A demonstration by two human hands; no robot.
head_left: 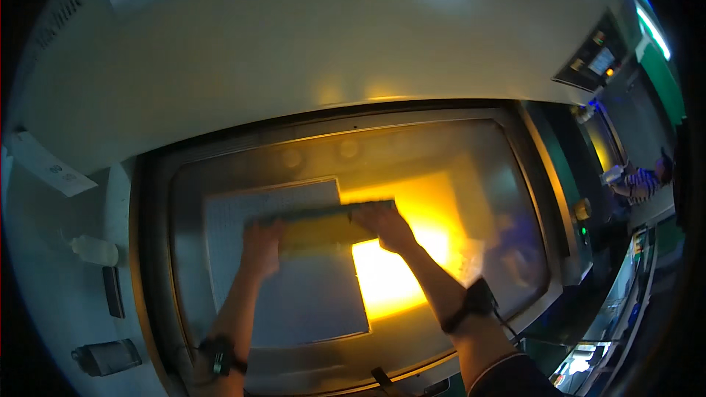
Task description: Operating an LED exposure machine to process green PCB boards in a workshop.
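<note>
Both my hands grip a long, flat squeegee-like bar (318, 228) with a dark upper edge and a yellowish lower part. My left hand (262, 246) is closed around its left end, and my right hand (384, 225) around its right end. Beneath the bar lies a pale grey-blue flat panel (309, 301), on the glass bed of a framed machine. To the panel's right, the bed (393, 276) glows bright yellow-white from below. Motion blurs the bar and fingers slightly, and the fingertips are partly hidden.
The machine's large pale cover (309, 44) rises behind the bed, with a control panel (596, 55) at upper right. On the left ledge are a white bottle (95, 250), a dark slim object (113, 292) and a folded bundle (107, 357). Another person (641, 182) is at far right.
</note>
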